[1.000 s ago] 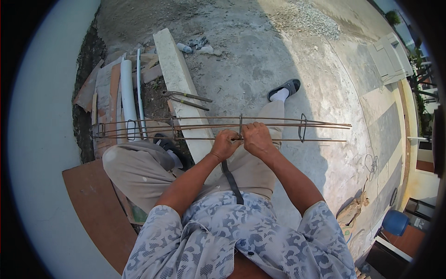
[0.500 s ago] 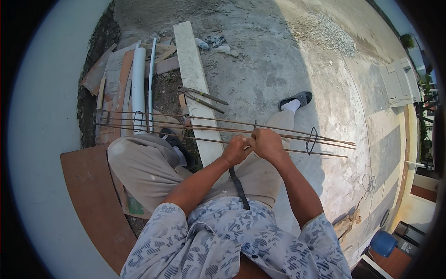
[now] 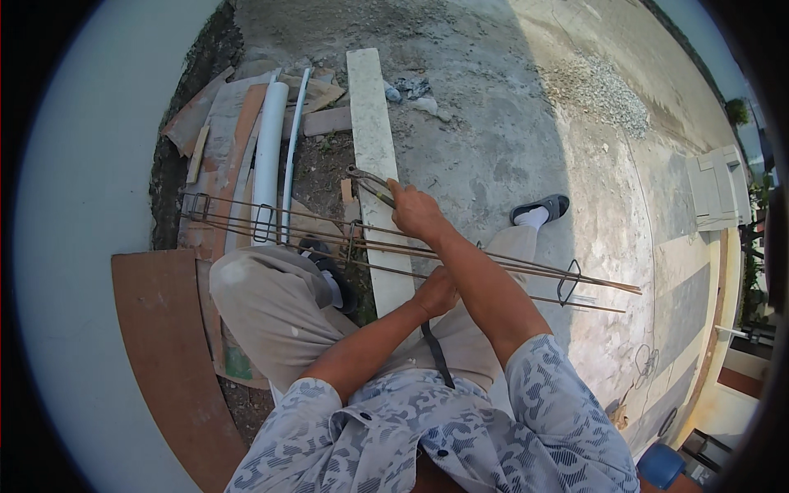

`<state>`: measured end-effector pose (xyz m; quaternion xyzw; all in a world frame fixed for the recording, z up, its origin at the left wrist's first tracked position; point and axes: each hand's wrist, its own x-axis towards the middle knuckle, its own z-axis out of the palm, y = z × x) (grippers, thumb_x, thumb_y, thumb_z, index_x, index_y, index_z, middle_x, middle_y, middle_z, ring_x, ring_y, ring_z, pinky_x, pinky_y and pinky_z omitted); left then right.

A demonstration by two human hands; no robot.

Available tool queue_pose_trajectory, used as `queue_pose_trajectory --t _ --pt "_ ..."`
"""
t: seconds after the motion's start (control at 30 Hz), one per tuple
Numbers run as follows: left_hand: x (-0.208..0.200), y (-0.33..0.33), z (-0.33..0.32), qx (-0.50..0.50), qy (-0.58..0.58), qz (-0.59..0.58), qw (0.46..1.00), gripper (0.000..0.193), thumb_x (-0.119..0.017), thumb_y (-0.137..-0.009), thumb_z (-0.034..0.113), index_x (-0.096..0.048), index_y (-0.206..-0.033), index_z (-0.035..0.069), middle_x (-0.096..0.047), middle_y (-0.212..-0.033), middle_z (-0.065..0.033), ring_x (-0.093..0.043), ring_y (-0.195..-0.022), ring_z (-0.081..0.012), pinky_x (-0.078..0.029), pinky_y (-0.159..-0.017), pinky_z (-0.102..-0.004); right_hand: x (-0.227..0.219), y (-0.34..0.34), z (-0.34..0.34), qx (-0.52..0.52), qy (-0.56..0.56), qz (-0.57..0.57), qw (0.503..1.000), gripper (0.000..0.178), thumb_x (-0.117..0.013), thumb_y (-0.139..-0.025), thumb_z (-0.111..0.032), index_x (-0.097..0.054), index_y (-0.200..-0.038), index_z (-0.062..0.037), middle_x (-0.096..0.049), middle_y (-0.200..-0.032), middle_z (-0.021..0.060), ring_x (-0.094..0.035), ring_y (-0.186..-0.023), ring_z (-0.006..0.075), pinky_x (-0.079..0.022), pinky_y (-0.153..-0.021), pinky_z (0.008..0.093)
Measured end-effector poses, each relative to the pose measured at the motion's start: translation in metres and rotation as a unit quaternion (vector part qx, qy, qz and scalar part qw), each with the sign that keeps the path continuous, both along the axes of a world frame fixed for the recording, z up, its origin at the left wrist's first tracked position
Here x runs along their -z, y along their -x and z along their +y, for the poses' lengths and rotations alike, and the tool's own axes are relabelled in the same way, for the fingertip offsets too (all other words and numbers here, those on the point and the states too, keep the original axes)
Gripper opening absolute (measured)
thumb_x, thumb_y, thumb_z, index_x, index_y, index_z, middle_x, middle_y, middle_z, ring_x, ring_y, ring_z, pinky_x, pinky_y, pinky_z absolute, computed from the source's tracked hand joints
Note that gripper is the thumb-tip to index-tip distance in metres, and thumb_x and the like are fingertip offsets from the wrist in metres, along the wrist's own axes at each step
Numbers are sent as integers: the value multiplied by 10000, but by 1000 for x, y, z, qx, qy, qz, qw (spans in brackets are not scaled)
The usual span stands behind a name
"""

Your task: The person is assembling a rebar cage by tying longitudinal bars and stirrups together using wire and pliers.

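Observation:
A long cage of thin steel rebar (image 3: 312, 239) with square wire stirrups (image 3: 569, 283) lies across in front of my knees. My right hand (image 3: 417, 212) has reached over it and is closed on the handles of a pair of long-handled pincers (image 3: 374, 186) with yellow bands. The jaws of the pincers point to the far left, over a pale concrete beam (image 3: 372, 107). My left hand (image 3: 438, 292) is closed at the near side of the cage, just below the rods. Its fingers are partly hidden behind my right forearm, and what they hold does not show.
On the left lie a white pipe (image 3: 269, 140), a thinner pipe (image 3: 297, 140) and flat boards (image 3: 246, 131) beside a white wall. A brown panel (image 3: 164, 329) rests near my left knee. Gravel (image 3: 604, 94) is heaped at the far right, with a blue container (image 3: 660, 466) at the lower right.
My right hand has left the stirrup beside my left hand and moved away and left onto the pincers, now gripping their handles. My left hand stays low by the cage. The view has shifted slightly.

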<state>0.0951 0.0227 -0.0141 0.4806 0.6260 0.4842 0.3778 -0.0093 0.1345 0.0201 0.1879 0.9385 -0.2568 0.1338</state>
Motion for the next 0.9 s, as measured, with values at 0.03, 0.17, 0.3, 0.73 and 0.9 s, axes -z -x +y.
queue_pose_trajectory --t 0.03,0.17,0.3,0.73,0.9 --pt "-4 3 -1 -35 -35 47 998 322 -650 -893 132 -592 -1191 24 -601 -1196 -207 -540 -1147 -410 -419 -993 -472 -4 -6 1 6 1 -8 1000 611 -647 -890 -190 -434 -1449 -66 -639 -1153 256 -649 -1029 453 -524 -881 521" --pt "22 4 -12 -81 -49 115 989 178 -777 -772 103 -643 -864 29 -649 -864 -156 -616 -855 -374 -474 -780 -477 -81 -63 -1 113 233 220 940 472 -579 -851 -133 -553 -1294 26 -625 -801 192 -630 -748 280 -498 -706 416" --pt "22 2 -3 -68 -59 139 986 188 -790 -763 113 -628 -825 39 -635 -838 -147 -612 -833 -356 -489 -770 -465 -149 -174 25 217 173 61 959 399 -628 -931 -205 -589 -1262 15 -658 -813 246 -650 -771 425 -505 -718 445" --pt "36 -4 -4 -53 13 212 976 176 -770 -797 161 -632 -836 59 -648 -848 -117 -646 -840 -344 -531 -741 -457 -105 -303 5 131 -113 -212 962 530 -558 -933 -144 -528 -1456 -225 -643 -1046 222 -621 -1024 410 -563 -785 474" --pt "37 -3 -3 -50 24 213 975 175 -779 -793 157 -641 -836 58 -649 -837 -119 -647 -814 -339 -526 -724 -448 -90 -298 6 89 -178 -177 964 596 -537 -926 -120 -470 -1506 -242 -594 -1142 234 -565 -1116 437 -578 -816 451"
